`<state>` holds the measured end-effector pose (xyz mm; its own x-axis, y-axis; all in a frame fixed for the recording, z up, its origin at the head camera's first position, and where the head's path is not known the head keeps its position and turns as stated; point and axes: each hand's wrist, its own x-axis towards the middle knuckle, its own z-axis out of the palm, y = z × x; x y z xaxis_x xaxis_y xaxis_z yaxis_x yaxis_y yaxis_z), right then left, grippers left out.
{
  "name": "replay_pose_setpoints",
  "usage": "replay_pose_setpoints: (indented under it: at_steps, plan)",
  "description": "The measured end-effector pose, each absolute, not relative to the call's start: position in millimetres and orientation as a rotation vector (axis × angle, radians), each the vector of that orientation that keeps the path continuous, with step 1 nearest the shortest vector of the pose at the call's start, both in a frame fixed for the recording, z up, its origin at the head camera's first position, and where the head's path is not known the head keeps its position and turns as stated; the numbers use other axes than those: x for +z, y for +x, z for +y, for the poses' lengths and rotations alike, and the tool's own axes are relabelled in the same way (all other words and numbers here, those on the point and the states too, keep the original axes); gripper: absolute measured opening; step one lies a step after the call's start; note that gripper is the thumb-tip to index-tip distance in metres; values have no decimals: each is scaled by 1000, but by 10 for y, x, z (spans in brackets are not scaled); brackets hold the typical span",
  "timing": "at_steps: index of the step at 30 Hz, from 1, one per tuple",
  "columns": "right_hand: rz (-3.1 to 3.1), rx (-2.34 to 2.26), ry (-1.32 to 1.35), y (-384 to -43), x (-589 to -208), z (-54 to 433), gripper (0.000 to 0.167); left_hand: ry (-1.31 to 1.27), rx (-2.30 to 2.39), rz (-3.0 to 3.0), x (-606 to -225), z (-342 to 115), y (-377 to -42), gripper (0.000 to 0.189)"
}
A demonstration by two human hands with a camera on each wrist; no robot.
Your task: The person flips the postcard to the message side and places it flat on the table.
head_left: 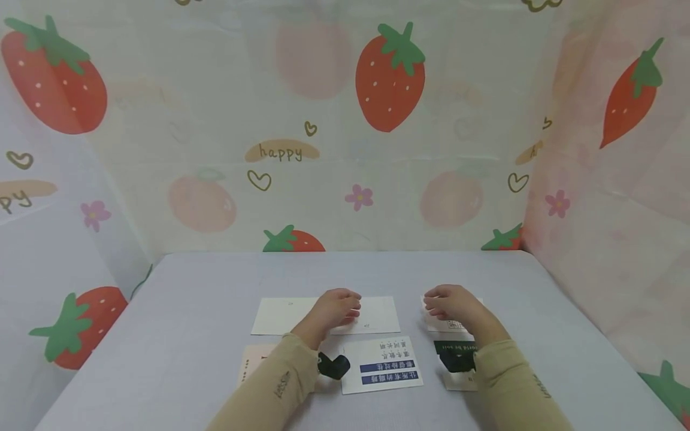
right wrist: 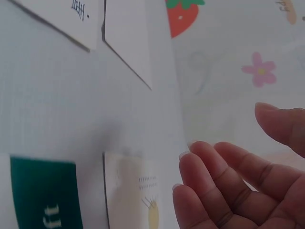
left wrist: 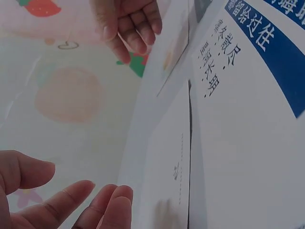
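My left hand hovers over the wide white card at the back, its fingers loosely bent with nothing between them. My right hand is above a pale card at the back right, also holding nothing. In the right wrist view its fingers are spread from the thumb, and that pale card shows a small yellow drawing. In front of the left hand lies a white card with blue bands and Chinese characters. A dark green and white card lies partly hidden beneath the right wrist.
A pinkish card lies at the front left, partly covered by the left sleeve. Black wrist straps sit on both arms. The pale tabletop ends at a curtain printed with strawberries, behind and at both sides.
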<state>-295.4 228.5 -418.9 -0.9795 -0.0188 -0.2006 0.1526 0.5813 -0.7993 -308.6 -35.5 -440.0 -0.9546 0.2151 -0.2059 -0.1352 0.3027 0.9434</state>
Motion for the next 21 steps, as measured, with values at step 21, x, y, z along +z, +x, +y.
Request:
replay_pose_setpoints:
  at_steps: [21]
  plan:
    - [2657,-1272,297,-2902,-4223,2875,35,160,1693,2232,-4436,332,-3002,27]
